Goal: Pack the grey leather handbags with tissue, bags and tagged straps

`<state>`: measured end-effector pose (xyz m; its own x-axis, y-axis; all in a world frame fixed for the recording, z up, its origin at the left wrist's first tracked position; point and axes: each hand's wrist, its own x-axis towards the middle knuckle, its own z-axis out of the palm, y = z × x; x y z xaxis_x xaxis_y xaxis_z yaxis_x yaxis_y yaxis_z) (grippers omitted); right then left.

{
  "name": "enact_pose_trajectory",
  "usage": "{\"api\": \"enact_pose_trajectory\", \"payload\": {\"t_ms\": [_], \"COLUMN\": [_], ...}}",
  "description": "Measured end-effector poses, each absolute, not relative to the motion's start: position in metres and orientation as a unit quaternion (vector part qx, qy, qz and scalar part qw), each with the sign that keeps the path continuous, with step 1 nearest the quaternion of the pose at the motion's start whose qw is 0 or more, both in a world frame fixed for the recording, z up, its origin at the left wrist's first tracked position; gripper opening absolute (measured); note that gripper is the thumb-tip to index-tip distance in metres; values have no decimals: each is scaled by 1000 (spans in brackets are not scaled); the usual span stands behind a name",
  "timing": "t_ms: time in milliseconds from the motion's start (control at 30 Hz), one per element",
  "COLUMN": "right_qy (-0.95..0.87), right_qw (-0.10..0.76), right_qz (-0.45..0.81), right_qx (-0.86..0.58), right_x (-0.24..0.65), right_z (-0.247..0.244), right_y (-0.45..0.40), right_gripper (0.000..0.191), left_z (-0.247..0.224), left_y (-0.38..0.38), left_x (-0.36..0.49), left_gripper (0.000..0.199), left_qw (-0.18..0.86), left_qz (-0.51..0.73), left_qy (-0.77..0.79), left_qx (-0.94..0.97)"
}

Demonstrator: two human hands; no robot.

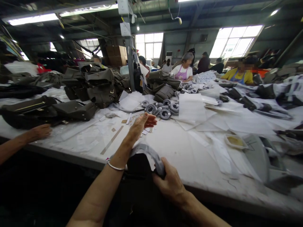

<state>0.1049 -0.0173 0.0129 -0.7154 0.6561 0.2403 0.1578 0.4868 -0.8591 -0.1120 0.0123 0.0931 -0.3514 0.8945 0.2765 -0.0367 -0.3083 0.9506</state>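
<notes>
At the bottom centre of the frame, the right hand (170, 183) gripped the end of a grey, curved strap of bag material (151, 154), its fingers closed around it at the near edge of the white paper-covered table (189, 151). The strap arched up and to the left from that grip, over a dark bag body (138, 167) hanging just below the table edge. The left hand (141, 124), wearing a silver bangle (115, 166) at the wrist, was stretched forward above the table, fingers open and holding nothing. It lay beyond the strap and nearer the heap of coiled grey straps (163, 110) at mid-frame, with small paper scraps (132, 119) lying just beside it. Another person's hand (40, 131) rested on the table at far left, well apart, beside flat olive-grey handbags (71, 110). A shallow tray of yellowish glue (235, 141) sat to the right.
</notes>
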Motion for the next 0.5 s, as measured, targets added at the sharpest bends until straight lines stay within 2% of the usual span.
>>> {"api": "enact_pose_trajectory", "payload": {"t_ms": [167,267,400,500], "right_qy": [-754,-717,-743,-778], "right_qw": [309,329,297,289], "right_qz": [496,511,428,319], "right_qx": [-300,-343,-421,-459], "right_x": [148,171,193,211], "right_z": [74,88,67,52], "right_y": [34,84,144,157], "right_gripper": [21,32,57,71], "left_z": [161,177,143,96], "left_y": [-39,-57,-53,-47], "left_x": [-116,-94,-58,-39], "left_gripper": [49,42,32,39], "left_qw": [118,32,28,36], "left_qz": [651,565,416,281], "left_qy": [518,564,573,595], "left_qx": [542,601,705,752]}}
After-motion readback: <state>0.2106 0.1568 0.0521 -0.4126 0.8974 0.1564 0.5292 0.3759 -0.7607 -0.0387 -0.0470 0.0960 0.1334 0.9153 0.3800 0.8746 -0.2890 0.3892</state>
